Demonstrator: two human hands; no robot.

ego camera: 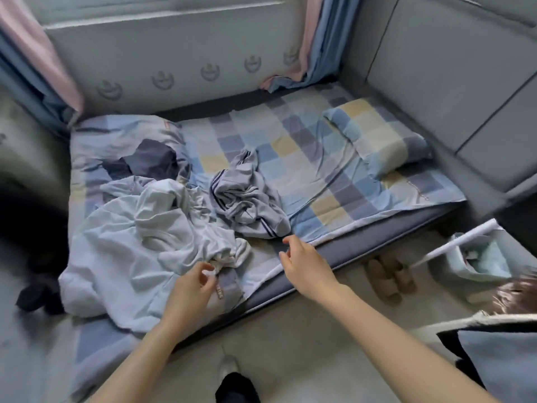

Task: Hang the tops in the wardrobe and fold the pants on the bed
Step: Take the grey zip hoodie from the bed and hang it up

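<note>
At left grip (203,276): white top (136,237).

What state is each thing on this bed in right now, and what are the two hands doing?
Large pale blue-white garment: crumpled, unfolded, overhanging the bed's near edge.
Grey garment with dark stripe trim: bunched in a heap, unfolded.
Dark navy garment: crumpled, partly buried.
Checked pillow: lying flat.
Left hand: grip pinching the pale garment's edge.
Right hand: fingers loosely curled, holding nothing, above the bed's edge.
</note>
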